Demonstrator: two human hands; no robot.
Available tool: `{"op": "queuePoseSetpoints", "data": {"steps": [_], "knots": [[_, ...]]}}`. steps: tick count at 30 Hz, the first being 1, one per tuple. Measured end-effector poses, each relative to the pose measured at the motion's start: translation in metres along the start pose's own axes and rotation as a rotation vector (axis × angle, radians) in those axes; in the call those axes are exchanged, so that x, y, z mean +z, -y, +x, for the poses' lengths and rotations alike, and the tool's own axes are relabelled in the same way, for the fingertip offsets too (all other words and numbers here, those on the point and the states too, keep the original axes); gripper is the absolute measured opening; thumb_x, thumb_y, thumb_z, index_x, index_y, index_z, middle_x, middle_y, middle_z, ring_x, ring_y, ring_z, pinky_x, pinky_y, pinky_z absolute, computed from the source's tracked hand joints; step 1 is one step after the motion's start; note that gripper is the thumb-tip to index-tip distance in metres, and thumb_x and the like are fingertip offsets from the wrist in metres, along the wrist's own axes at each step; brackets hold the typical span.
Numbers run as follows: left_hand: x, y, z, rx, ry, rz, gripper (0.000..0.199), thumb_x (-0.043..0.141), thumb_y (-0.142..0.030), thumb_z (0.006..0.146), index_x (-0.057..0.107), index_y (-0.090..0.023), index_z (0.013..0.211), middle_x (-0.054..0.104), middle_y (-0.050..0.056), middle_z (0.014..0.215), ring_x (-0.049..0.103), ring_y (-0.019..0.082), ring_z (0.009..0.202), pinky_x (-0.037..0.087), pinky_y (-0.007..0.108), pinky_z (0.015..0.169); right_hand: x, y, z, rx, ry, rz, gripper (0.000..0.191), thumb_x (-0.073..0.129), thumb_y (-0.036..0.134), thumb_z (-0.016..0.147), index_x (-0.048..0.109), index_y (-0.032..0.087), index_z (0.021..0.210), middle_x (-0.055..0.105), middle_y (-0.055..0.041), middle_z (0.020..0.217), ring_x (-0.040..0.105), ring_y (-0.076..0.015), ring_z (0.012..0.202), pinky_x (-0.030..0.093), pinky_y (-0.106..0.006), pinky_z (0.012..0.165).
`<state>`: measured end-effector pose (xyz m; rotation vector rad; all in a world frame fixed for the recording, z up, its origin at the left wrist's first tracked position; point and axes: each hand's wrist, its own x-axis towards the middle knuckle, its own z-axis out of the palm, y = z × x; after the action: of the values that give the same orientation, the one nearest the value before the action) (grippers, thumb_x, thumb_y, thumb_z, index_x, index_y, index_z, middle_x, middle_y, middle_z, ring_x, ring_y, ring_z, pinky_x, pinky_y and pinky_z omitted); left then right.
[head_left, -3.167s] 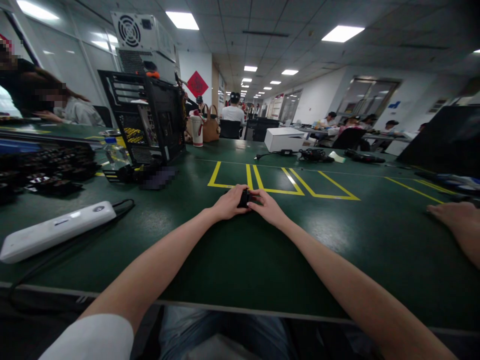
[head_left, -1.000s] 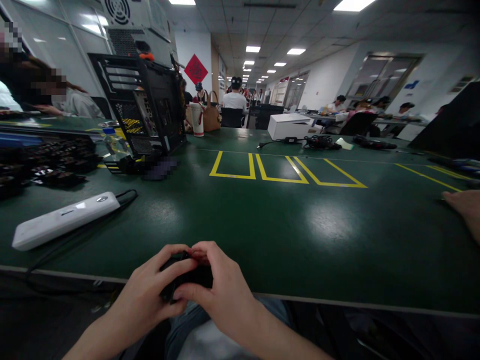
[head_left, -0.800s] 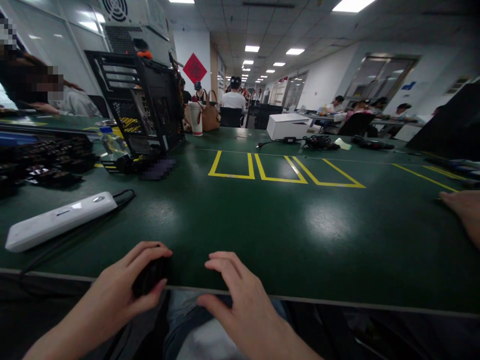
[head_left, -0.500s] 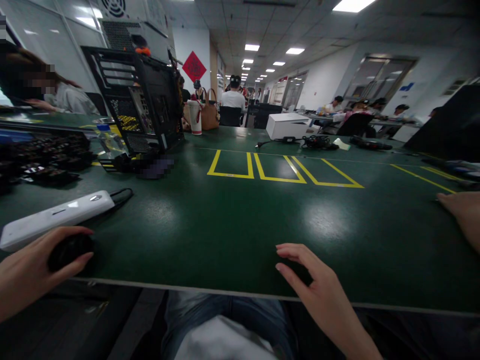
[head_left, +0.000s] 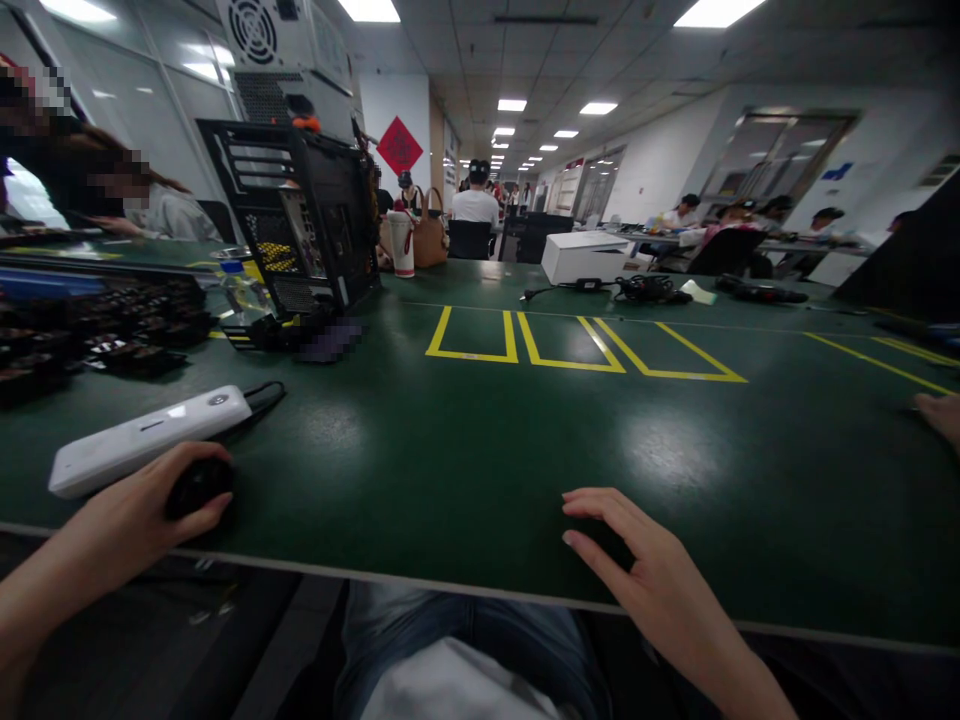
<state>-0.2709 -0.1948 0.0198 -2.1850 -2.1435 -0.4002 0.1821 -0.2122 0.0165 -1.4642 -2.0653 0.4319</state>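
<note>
Ceiling lights [head_left: 720, 10] shine ahead of my hands, leaving glare on the tabletop [head_left: 420, 450]; wide-angle edges look stretched.

The green tabletop [head_left: 465, 450] has a smooth, semi-glossy finish that reflects blurred light. The black computer case [head_left: 337, 230] looks like metal, with perforated panels; above it, the grey power supply [head_left: 319, 45] is bare metal. Just in front of the case, the bottle [head_left: 241, 285] is clear plastic. Right of the case, the handbag [head_left: 431, 243] looks like smooth leather, and farther right the white box [head_left: 581, 260] resembles matt cardboard. Nearer than the case, the white device [head_left: 150, 440] appears smooth, glossy plastic; the dark object [head_left: 196, 487] in the left hand [head_left: 161, 495] is too dark to identify.
</note>
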Motion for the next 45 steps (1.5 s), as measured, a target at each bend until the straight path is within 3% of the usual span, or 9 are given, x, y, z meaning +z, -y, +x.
{"op": "queuePoseSetpoints", "data": {"steps": [5,8,11,16,20,24,28,35,45], "knots": [[0.004,-0.076,0.042,0.181,0.148,-0.134,0.035,0.042,-0.040,0.076,0.037,-0.021,0.105,0.051,0.001,0.095,0.053,0.018,0.083,0.040,0.029,0.076,-0.006,0.015,0.019,-0.139,0.175,-0.081,0.020,0.049,0.027,0.077,0.053,0.025,0.096,0.056,-0.0042,0.101,0.052,-0.0192,0.095,0.044,-0.036,0.083],[0.021,-0.117,0.083,0.300,0.147,-0.205,0.038,0.051,-0.039,0.069,0.041,-0.021,0.101,0.053,0.002,0.095,0.054,0.018,0.080,0.042,0.029,0.072,-0.010,0.020,0.042,-0.225,0.308,-0.121,0.021,0.049,0.028,0.077,0.054,0.024,0.098,0.056,-0.0041,0.098,0.053,-0.0189,0.091,0.043,-0.036,0.081],[0.044,-0.157,0.126,0.447,0.123,-0.272,0.038,0.053,-0.037,0.068,0.041,-0.022,0.100,0.053,0.002,0.095,0.054,0.018,0.080,0.043,0.029,0.070,-0.006,0.011,0.081,-0.252,0.324,-0.103,0.022,0.049,0.032,0.077,0.055,0.021,0.094,0.057,-0.0046,0.094,0.054,-0.0185,0.087,0.043,-0.035,0.078],[0.075,-0.221,0.183,0.535,0.039,-0.318,0.037,0.056,-0.033,0.066,0.042,-0.021,0.098,0.053,0.004,0.098,0.054,0.021,0.082,0.043,0.033,0.070,0.019,-0.022,0.163,-0.024,0.157,0.167,0.030,0.051,0.037,0.075,0.055,0.017,0.098,0.059,-0.0073,0.096,0.056,-0.0178,0.086,0.044,-0.035,0.078],[0.091,-0.253,0.206,0.581,-0.025,-0.351,0.042,0.059,-0.029,0.064,0.042,-0.020,0.101,0.051,0.006,0.102,0.054,0.022,0.085,0.044,0.035,0.070,0.034,-0.045,0.212,0.186,0.072,0.593,0.028,0.051,0.038,0.074,0.056,0.015,0.090,0.059,-0.0080,0.092,0.057,-0.0166,0.081,0.047,-0.032,0.073],[0.101,-0.263,0.212,0.584,-0.087,-0.407,0.049,0.059,-0.029,0.065,0.037,-0.021,0.109,0.048,0.007,0.110,0.054,0.025,0.091,0.044,0.039,0.074,0.040,-0.057,0.227,0.293,0.078,0.889,0.026,0.061,0.032,0.068,0.055,0.016,0.087,0.059,-0.0061,0.089,0.057,-0.0146,0.079,0.048,-0.030,0.072],[0.099,-0.258,0.206,0.599,-0.059,-0.527,0.074,0.060,-0.038,0.065,0.019,-0.019,0.123,0.045,0.011,0.115,0.051,0.028,0.098,0.043,0.042,0.079,0.039,-0.058,0.220,0.300,0.072,0.950,0.021,0.061,0.027,0.068,0.056,0.015,0.084,0.059,-0.0060,0.087,0.056,-0.0139,0.078,0.047,-0.030,0.074],[0.093,-0.242,0.191,0.868,-0.073,-0.611,0.065,0.058,-0.033,0.070,0.022,-0.018,0.123,0.035,0.012,0.120,0.038,0.025,0.113,0.033,0.042,0.095,0.042,-0.058,0.197,0.013,-0.006,0.813,0.029,0.062,0.032,0.066,0.054,0.019,0.090,0.056,-0.0029,0.095,0.054,-0.0147,0.085,0.043,-0.034,0.079],[0.088,-0.242,0.186,0.817,-0.148,-0.635,0.061,0.064,-0.034,0.065,0.033,-0.023,0.117,0.035,0.008,0.119,0.040,0.023,0.110,0.039,0.041,0.090,0.045,-0.063,0.195,-0.082,-0.018,0.783,0.027,0.058,0.033,0.069,0.052,0.019,0.091,0.055,-0.0023,0.094,0.054,-0.0139,0.082,0.043,-0.033,0.078]]}}
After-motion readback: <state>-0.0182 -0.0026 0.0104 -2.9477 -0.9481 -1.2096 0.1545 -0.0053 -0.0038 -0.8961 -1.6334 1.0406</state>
